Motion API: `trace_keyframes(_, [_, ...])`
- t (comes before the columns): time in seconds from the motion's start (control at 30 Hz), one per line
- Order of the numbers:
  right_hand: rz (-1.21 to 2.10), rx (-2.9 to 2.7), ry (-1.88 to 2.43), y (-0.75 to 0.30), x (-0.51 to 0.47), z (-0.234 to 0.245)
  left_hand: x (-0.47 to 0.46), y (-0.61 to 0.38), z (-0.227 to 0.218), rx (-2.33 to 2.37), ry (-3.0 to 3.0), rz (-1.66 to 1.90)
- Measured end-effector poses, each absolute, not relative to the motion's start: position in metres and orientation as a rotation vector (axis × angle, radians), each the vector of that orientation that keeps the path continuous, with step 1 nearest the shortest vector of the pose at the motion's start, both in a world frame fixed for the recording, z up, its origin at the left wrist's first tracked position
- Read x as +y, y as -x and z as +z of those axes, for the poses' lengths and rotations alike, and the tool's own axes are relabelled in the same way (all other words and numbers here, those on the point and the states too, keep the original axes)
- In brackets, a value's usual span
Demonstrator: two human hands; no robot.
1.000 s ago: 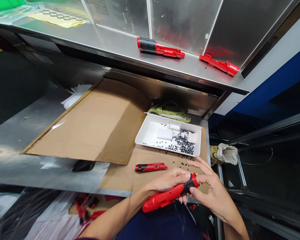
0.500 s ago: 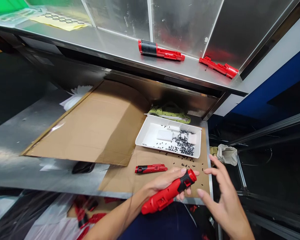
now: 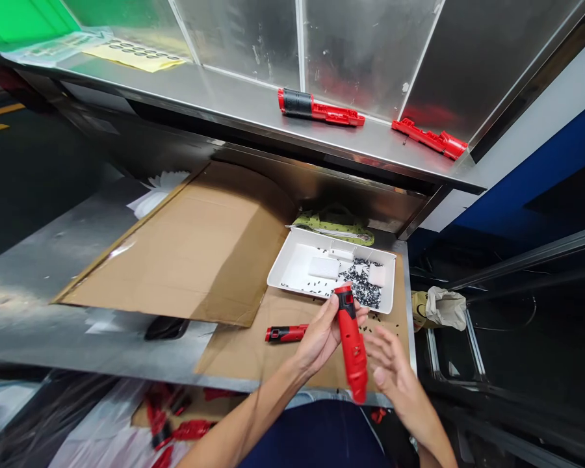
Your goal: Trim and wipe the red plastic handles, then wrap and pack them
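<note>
My left hand (image 3: pixel 322 335) grips a red and black plastic tool housing (image 3: pixel 351 348) around its black upper part, its red end pointing down toward me. Just right of the housing is my right hand (image 3: pixel 394 370), fingers loosely bent and spread, apparently holding nothing. Behind the held piece stands a white tray (image 3: pixel 283 270) with many small black parts (image 3: pixel 365 279) heaped at its right side. A second red and black housing (image 3: pixel 285 333) lies on the cardboard, partly hidden by my left hand.
Two more red housings, one with a black sleeve (image 3: pixel 297 103) and one plain red (image 3: pixel 431 138), rest on the metal shelf (image 3: pixel 234 91). A large cardboard sheet (image 3: pixel 185 247) leans at left. A green patterned pouch (image 3: pixel 338 227) sits behind the tray. More red parts (image 3: pixel 192 429) lie below the bench.
My left hand has raised the housing and turned it from slanted to nearly upright, closer to the tray. My right hand has moved left toward the housing.
</note>
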State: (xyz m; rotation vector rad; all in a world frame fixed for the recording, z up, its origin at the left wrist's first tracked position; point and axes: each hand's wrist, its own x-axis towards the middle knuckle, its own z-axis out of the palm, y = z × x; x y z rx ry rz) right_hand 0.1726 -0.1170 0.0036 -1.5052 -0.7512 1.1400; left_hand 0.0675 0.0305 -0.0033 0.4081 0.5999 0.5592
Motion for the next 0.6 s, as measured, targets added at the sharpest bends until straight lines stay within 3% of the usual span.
trace_keyframes(0.13, [1.241,-0.427,1.367,-0.158,-0.104,-0.024,0.033,-0.062,-0.015,0.559,-0.422,0.746])
trace_keyframes(0.23, [1.139,-0.367,1.387,-0.173,-0.097,-0.029,0.04,-0.044,-0.024,0.45,-0.335,0.623])
trace_keyframes(0.47, [1.201,-0.918,1.463,-0.231,-0.086,-0.013,0.047,-0.01,-0.044,0.226,-0.115,-0.147])
trace_keyframes(0.6, [1.168,-1.164,1.748,-0.237,-0.075,-0.021,0.041,0.009,-0.05,0.309,-0.13,-0.05])
